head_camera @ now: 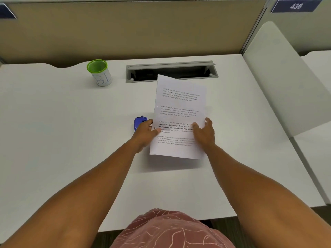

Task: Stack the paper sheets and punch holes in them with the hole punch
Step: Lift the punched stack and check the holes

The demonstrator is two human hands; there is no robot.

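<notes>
A stack of printed white paper sheets (179,108) is held lifted above the desk, its shadow falling below its near edge. My left hand (146,131) grips the sheets' left edge with the thumb on top, near a small dark punched hole. My right hand (204,131) grips the right edge. A blue hole punch (139,121) sits on the desk just left of the sheets, partly hidden behind my left hand.
A green-rimmed white cup (99,72) stands at the back left of the white desk (62,131). An open grey cable slot (170,70) lies behind the sheets. A beige partition runs along the back; a white divider panel (279,77) stands on the right.
</notes>
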